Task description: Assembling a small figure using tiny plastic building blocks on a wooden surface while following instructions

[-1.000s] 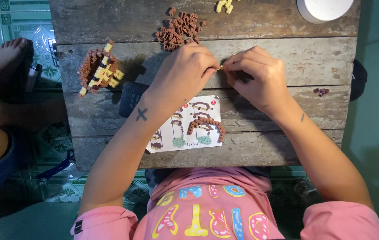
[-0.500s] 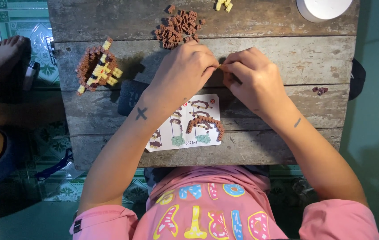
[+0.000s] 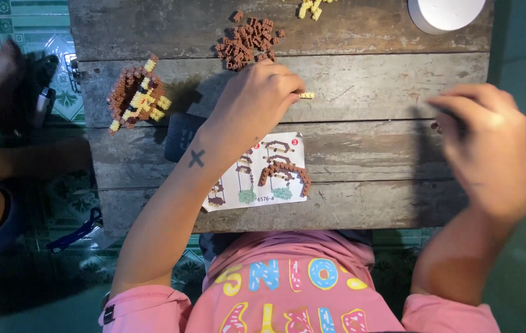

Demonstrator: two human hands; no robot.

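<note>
One printed item: instruction sheet (image 3: 263,172), white rectangular paper lying flat on the wooden table (image 3: 368,154), near its front edge. Shows brown arch-shaped build diagrams, pale green bases, small red round step markers. Sheet's left part hidden under the left forearm. Dark rectangular device (image 3: 179,135), maybe a phone, just left of the sheet, face dark; cannot tell if it is a screen.

Left hand (image 3: 255,102) pinching small yellow piece (image 3: 306,95), right hand (image 3: 485,148) blurred — raised aside
</note>
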